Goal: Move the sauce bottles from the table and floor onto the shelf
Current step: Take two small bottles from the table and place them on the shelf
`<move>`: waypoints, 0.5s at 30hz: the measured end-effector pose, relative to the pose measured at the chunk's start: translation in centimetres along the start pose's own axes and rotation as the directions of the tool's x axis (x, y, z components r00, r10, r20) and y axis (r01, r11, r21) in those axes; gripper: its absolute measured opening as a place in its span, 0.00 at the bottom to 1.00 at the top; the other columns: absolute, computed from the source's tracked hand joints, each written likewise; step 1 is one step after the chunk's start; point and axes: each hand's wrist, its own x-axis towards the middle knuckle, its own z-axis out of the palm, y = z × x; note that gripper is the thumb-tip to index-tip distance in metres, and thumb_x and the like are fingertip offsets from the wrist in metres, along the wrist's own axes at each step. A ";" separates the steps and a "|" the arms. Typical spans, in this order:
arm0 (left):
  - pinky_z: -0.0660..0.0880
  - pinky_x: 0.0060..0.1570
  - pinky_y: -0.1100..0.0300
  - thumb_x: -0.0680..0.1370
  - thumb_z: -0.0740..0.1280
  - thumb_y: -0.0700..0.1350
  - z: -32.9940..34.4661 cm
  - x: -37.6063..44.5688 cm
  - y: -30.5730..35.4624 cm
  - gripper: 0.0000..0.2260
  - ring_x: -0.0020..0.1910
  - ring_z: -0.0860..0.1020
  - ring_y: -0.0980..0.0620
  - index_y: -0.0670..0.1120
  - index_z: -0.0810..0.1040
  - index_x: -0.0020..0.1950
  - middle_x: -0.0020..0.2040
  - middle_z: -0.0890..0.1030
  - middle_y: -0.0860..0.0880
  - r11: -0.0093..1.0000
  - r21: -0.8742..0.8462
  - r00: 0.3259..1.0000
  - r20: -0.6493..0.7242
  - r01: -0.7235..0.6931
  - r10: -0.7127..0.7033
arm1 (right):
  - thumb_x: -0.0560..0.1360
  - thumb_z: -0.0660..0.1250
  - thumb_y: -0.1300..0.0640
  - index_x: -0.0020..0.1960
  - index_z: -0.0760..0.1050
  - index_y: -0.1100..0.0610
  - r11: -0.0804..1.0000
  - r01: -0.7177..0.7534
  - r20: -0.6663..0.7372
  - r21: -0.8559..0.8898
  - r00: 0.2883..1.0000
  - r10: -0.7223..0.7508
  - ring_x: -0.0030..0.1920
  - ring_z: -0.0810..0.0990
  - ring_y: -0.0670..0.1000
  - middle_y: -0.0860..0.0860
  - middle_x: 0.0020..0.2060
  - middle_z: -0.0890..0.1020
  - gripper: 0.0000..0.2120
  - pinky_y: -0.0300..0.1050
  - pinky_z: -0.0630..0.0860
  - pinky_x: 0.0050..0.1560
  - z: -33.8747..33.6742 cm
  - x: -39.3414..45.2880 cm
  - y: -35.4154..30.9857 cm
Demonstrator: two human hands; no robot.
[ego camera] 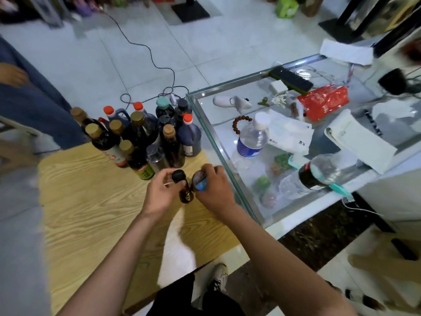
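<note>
We see both hands over the wooden table (91,201). Left hand (163,193) curls round the neck of a black-capped dark bottle (182,185); right hand (214,190) grips a blue-labelled bottle (200,181) — the two bottles touching. Behind them, a cluster of sauce bottles (141,135) stands at the table's far edge, just beside a glass counter (218,137).

Dark sauce bottles (141,137) stand clustered upright on the wooden table (91,201).
</note>
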 end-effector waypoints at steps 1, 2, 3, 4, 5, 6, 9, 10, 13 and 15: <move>0.74 0.44 0.69 0.71 0.75 0.34 -0.2 -0.5 0.5 0.13 0.41 0.79 0.63 0.44 0.78 0.52 0.44 0.82 0.51 1.000 -0.007 1.000 0.004 -0.015 0.015 | 0.66 0.75 0.55 0.64 0.70 0.53 1.000 -0.002 -0.020 0.029 1.000 0.003 0.52 0.76 0.59 0.54 0.53 0.71 0.28 0.51 0.76 0.51 -0.6 -0.5 -0.1; 0.75 0.44 0.68 0.70 0.75 0.33 -0.5 -1.2 0.9 0.14 0.40 0.79 0.63 0.42 0.78 0.52 0.44 0.82 0.50 0.999 -0.019 1.000 0.009 -0.026 0.026 | 0.65 0.75 0.54 0.63 0.70 0.53 0.998 -0.005 -0.048 0.055 0.999 0.008 0.51 0.76 0.58 0.54 0.53 0.71 0.29 0.50 0.76 0.50 -1.3 -1.3 -0.2; 0.76 0.46 0.65 0.69 0.75 0.31 -0.6 -1.8 1.4 0.15 0.40 0.79 0.61 0.39 0.78 0.53 0.43 0.82 0.48 0.999 -0.039 0.999 0.011 -0.030 0.030 | 0.63 0.76 0.54 0.63 0.71 0.52 0.996 0.000 -0.086 0.086 0.996 0.007 0.50 0.76 0.57 0.53 0.52 0.71 0.30 0.48 0.76 0.49 -1.8 -2.2 -0.3; 0.76 0.48 0.62 0.69 0.74 0.30 -0.8 -2.6 2.0 0.15 0.41 0.80 0.57 0.38 0.78 0.53 0.43 0.82 0.47 0.998 -0.060 1.000 0.010 -0.024 0.024 | 0.61 0.76 0.55 0.63 0.72 0.52 0.992 0.021 -0.132 0.125 0.991 -0.005 0.49 0.76 0.56 0.53 0.52 0.71 0.31 0.46 0.76 0.49 -2.3 -3.2 -0.2; 0.77 0.49 0.59 0.68 0.74 0.28 -0.9 -3.3 2.7 0.16 0.43 0.80 0.53 0.37 0.78 0.54 0.44 0.82 0.45 0.997 -0.076 1.000 0.011 -0.025 0.026 | 0.60 0.77 0.55 0.63 0.73 0.54 0.984 0.054 -0.185 0.168 0.983 -0.022 0.48 0.76 0.56 0.53 0.52 0.71 0.32 0.45 0.76 0.48 -2.7 -4.2 -0.1; 0.78 0.49 0.60 0.68 0.74 0.27 -0.9 -3.9 3.3 0.17 0.44 0.80 0.50 0.37 0.77 0.55 0.44 0.82 0.44 0.996 -0.087 0.999 0.017 -0.029 0.031 | 0.59 0.77 0.56 0.62 0.73 0.55 0.975 0.087 -0.230 0.205 0.972 -0.038 0.48 0.76 0.55 0.54 0.51 0.71 0.32 0.44 0.76 0.49 -3.1 -5.0 -0.1; 0.77 0.42 0.68 0.69 0.73 0.27 -0.5 -6.2 5.5 0.21 0.43 0.80 0.55 0.38 0.75 0.59 0.46 0.82 0.44 0.992 -0.113 0.995 0.070 -0.063 0.071 | 0.62 0.77 0.55 0.64 0.72 0.50 0.959 0.037 -0.216 0.280 0.976 0.025 0.49 0.76 0.50 0.49 0.54 0.68 0.32 0.38 0.74 0.52 -5.3 -7.9 0.1; 0.76 0.41 0.69 0.69 0.73 0.27 -0.2 -6.9 6.2 0.22 0.41 0.81 0.57 0.39 0.74 0.61 0.46 0.82 0.44 0.990 -0.121 0.992 0.090 -0.078 0.089 | 0.62 0.76 0.54 0.65 0.71 0.48 0.955 -0.022 -0.184 0.296 0.980 0.080 0.50 0.77 0.49 0.48 0.55 0.67 0.32 0.36 0.73 0.54 -6.1 -8.8 0.2; 0.76 0.41 0.69 0.69 0.73 0.28 0.8 -9.2 7.9 0.24 0.39 0.81 0.62 0.42 0.72 0.62 0.45 0.83 0.46 0.983 -0.138 0.980 0.145 -0.118 0.138 | 0.62 0.75 0.53 0.66 0.69 0.45 0.937 -0.078 -0.217 0.340 0.963 0.159 0.51 0.78 0.49 0.46 0.55 0.67 0.33 0.38 0.74 0.56 -7.5 -12.1 0.5; 0.77 0.43 0.68 0.70 0.73 0.29 1.6 -10.9 8.3 0.25 0.41 0.82 0.59 0.43 0.72 0.63 0.46 0.83 0.46 0.978 -0.160 0.971 0.174 -0.137 0.164 | 0.63 0.74 0.54 0.66 0.69 0.46 0.933 -0.060 -0.279 0.355 0.946 0.167 0.49 0.77 0.47 0.46 0.55 0.67 0.33 0.35 0.73 0.55 -8.3 -14.9 0.7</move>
